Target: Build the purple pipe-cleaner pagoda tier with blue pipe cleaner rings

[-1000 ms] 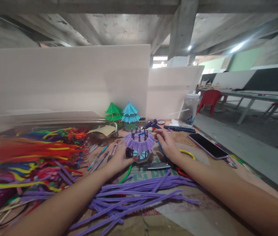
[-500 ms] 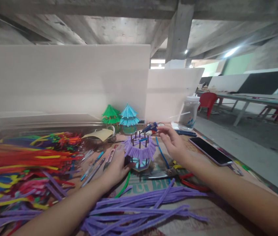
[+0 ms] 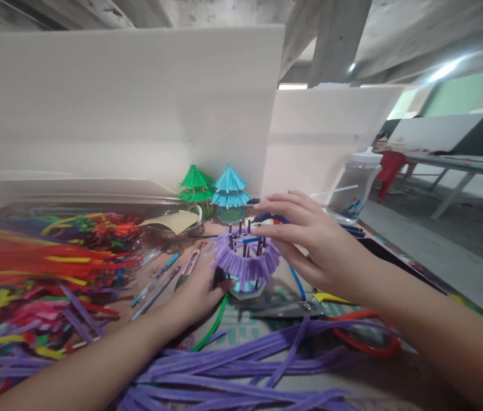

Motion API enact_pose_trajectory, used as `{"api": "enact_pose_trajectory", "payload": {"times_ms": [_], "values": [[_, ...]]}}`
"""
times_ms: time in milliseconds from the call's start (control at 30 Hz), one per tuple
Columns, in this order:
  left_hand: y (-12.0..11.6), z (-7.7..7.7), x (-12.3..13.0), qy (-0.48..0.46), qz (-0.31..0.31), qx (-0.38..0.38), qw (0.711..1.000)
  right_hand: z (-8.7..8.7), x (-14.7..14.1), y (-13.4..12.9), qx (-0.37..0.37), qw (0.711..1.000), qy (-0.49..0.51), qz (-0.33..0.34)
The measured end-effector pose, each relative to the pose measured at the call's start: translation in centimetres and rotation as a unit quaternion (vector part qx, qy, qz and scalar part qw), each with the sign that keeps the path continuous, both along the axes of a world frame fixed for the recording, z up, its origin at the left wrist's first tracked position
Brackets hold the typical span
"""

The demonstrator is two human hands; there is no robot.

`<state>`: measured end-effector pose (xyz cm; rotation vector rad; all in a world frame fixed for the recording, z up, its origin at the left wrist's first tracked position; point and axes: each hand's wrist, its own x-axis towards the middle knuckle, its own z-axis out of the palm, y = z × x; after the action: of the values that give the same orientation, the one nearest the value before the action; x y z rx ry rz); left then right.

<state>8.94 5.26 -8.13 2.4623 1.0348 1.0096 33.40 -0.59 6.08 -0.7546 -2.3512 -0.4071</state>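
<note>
A small pavilion model (image 3: 247,265) made of purple pipe cleaners stands in front of me, with dark upright posts and a pale blue base. A short blue piece lies across its top. My left hand (image 3: 201,294) grips the model's left side low down, thumb on the base and the other fingers partly hidden. My right hand (image 3: 305,228) reaches over from the right, fingers stretched out and apart by the posts; whether the fingertips touch them I cannot tell. Behind those fingers a blue glue gun (image 3: 272,218) shows in part. Scissors (image 3: 296,309) with red and yellow handles lie just in front.
Purple pipe cleaners (image 3: 224,371) cover the near table, and a multicoloured heap (image 3: 44,257) fills the left. Pens (image 3: 155,285) and snips (image 3: 190,265) lie left of the model. Green (image 3: 196,185) and light blue (image 3: 230,188) models stand behind. A clear jar (image 3: 352,188) is at the right.
My right hand has moved left from beside the glue gun to the model's posts. The left hand keeps its hold on the model. The head view has tilted down.
</note>
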Motion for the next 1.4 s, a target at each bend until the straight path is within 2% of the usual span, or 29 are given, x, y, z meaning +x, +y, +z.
{"api": "enact_pose_trajectory", "payload": {"times_ms": [100,367,767,1033,1400], "values": [[-0.1,0.3,0.1,0.005,0.003,0.002,1.000,-0.4,0.1,0.1,0.004,1.000,-0.008,-0.024],[-0.5,1.0,0.2,0.004,0.011,0.008,1.000,-1.1,-0.7,0.1,-0.009,0.999,-0.015,-0.028],[-0.3,0.7,0.2,-0.002,0.010,-0.007,1.000,-1.3,-0.7,0.2,0.010,0.999,-0.018,-0.032],[-0.5,1.0,0.2,-0.002,0.013,-0.029,0.999,-1.4,-0.7,0.3,0.022,0.999,-0.024,-0.036],[-0.5,0.9,0.1,0.006,0.008,-0.006,1.000,-1.4,-0.7,0.5,0.046,0.995,-0.058,-0.061]]}}
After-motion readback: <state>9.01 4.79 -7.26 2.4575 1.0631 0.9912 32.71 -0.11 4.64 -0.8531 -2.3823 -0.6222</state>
